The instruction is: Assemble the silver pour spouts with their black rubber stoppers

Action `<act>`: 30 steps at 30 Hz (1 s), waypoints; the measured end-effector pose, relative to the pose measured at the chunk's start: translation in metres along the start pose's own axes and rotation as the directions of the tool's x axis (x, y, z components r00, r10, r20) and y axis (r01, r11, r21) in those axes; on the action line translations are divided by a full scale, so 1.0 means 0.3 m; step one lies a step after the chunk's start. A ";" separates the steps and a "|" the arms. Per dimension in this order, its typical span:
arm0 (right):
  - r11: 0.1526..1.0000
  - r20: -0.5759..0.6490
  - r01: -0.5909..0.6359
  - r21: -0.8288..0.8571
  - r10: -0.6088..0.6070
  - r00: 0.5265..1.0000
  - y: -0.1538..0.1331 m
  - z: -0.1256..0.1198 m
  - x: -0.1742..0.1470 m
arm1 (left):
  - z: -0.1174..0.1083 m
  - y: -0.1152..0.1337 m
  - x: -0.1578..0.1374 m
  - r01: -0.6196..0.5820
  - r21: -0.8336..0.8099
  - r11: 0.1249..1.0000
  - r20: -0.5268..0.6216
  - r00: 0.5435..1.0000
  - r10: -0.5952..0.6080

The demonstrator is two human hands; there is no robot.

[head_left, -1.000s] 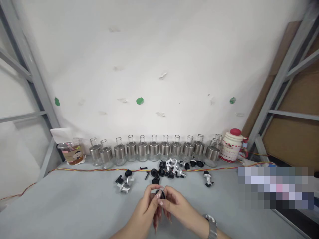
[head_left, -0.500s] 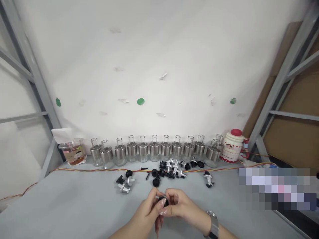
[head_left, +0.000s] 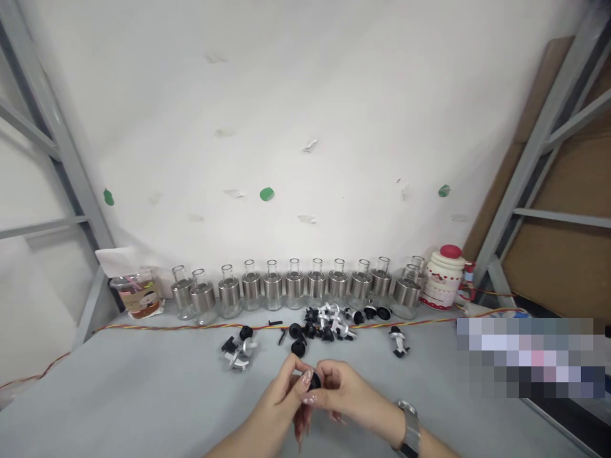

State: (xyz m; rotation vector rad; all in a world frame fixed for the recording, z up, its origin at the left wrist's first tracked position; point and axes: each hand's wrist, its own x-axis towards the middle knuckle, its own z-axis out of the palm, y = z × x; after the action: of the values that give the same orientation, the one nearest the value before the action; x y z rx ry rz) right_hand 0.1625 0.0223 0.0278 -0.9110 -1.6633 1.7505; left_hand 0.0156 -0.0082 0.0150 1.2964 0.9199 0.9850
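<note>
Close to the table's near side, my left hand (head_left: 282,399) and my right hand (head_left: 347,389) meet around a small round black part (head_left: 315,380), like a bottle-stopper cap. Thumbs and fingertips of both hands pinch it, covering most of it. Just beyond my fingers lie two loose black round caps (head_left: 298,347). Behind them is a pile of silver and black spout-like pieces (head_left: 329,321). A few silver and black pieces (head_left: 237,360) rest to the left, and a single silver and black piece (head_left: 399,342) lies to the right.
Several glass bottles with steel sleeves (head_left: 272,286) line the wall. A plastic cup (head_left: 138,296) stands at far left, a cream jar with red lid (head_left: 443,280) at right. Twisted red and yellow wire (head_left: 167,327) crosses the grey table (head_left: 143,388). The right side has a blurred patch.
Both hands stay together on the black part, with fingers shifted slightly and the part turned a little. The whole view has drifted slightly; the things on the table lie as before.
</note>
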 end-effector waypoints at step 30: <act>0.975 -0.053 0.066 -0.213 -0.079 0.995 0.009 -0.023 0.012 | -0.022 -0.011 0.030 0.005 0.069 0.998 -0.128 0.992 0.004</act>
State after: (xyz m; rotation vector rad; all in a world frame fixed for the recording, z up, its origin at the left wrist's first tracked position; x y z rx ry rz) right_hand 0.1659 0.0291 0.0247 -0.9740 -1.8438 1.5039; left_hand 0.0125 0.0025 0.0115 1.3019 1.0607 1.0539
